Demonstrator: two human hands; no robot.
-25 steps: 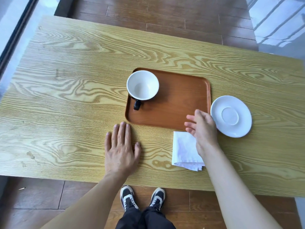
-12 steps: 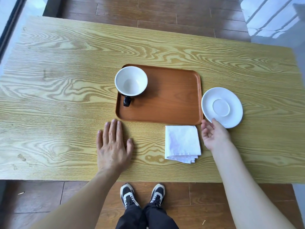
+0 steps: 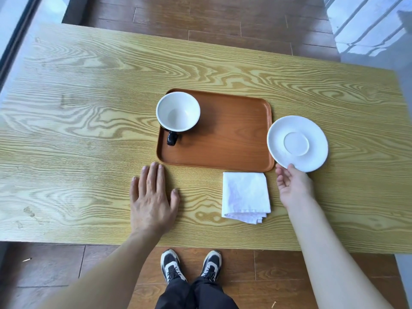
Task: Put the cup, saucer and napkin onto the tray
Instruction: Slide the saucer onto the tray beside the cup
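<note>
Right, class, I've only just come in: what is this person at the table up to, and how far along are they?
A person is loading a brown tray on a wooden table. The cup already stands on the tray at its left end. The right hand has its fingertips at the near edge of the white saucer, which lies on the table just right of the tray. The folded napkin lies on the table in front of the tray, untouched. The left hand rests flat on the table.

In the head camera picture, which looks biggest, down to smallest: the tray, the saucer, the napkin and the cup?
Largest to smallest as they look:
1. tray, clearly the biggest.
2. saucer.
3. napkin and cup: too alike to rank; the napkin lies nearer the camera, which may enlarge it.
</note>
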